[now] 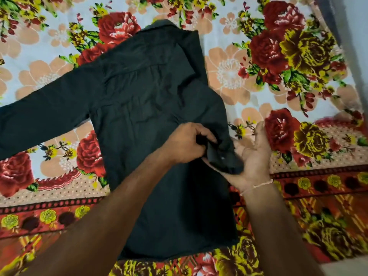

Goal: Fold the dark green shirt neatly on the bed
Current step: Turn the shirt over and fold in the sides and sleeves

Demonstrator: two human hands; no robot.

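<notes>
The dark green shirt (139, 108) lies back-up on the bed, collar at the far end. Its left sleeve stretches out flat to the left. The right sleeve is folded down along the shirt's right side, and its cuff (223, 158) with a small button is lifted. My left hand (187, 144) pinches the cuff from above with curled fingers. My right hand (253, 154) lies palm up beneath the cuff, fingers straight, carrying its end. A thin thread band circles my right wrist.
The bed is covered by a flowered sheet (278, 62) in red, yellow and peach, with an orange patterned border (318, 196) along the near side. A grey surface (356, 26) shows past the bed's right edge.
</notes>
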